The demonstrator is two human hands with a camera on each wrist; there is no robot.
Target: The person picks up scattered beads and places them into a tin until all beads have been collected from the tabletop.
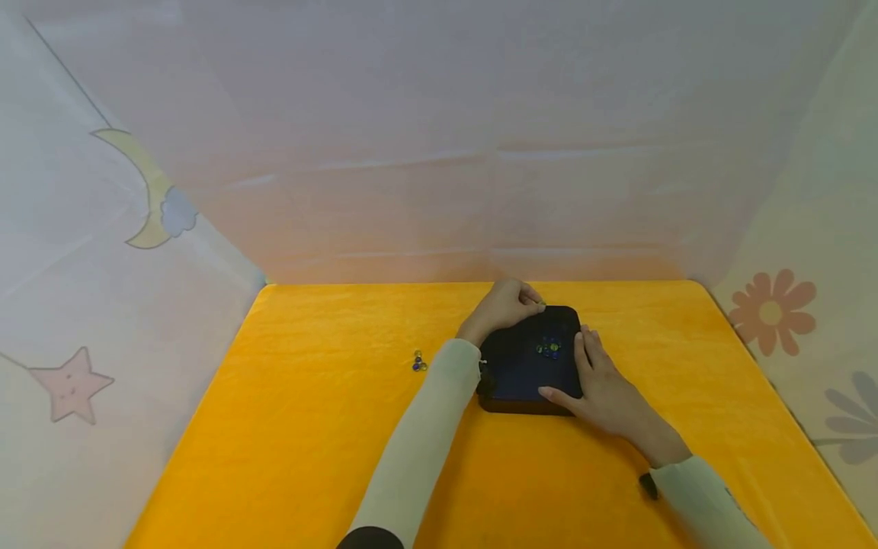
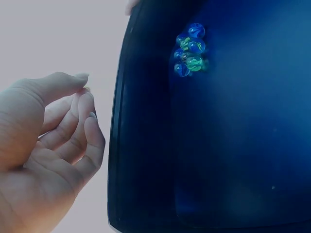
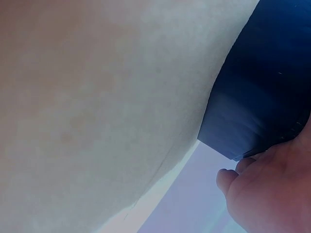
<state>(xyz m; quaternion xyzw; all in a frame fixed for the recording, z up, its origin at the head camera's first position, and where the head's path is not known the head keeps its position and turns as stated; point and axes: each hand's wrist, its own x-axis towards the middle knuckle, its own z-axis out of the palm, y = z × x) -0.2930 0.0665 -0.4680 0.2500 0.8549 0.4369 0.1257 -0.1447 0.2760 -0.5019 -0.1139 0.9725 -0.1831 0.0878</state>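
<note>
Gleaming glass marbles [image 1: 549, 348] in smooth dark tray [image 1: 521, 381]

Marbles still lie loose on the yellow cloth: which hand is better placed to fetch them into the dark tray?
Probably the left hand: the loose marbles lie on its side, and the right hand rests on the tray.
</note>
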